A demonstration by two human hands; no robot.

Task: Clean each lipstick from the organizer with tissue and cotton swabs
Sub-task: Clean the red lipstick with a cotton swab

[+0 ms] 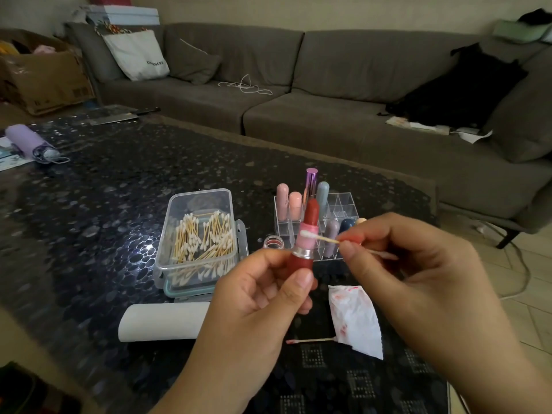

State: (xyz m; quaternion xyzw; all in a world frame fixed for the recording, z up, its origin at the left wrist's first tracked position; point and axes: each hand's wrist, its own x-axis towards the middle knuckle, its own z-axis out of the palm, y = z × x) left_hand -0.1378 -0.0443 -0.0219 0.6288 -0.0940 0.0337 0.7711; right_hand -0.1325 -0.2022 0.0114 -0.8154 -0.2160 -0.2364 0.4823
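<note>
The left hand (pixel 265 291) grips the lipstick (pixel 304 243) upright by its base, exposing the collar. The right hand (pixel 397 264) pinches a swab (pixel 321 238) in its fingers (pixel 348 248), tip against the collar for wiping. Beyond stands the organizer (pixel 340 210) with capped lipsticks, on the tabletop (pixel 104 204).
</note>
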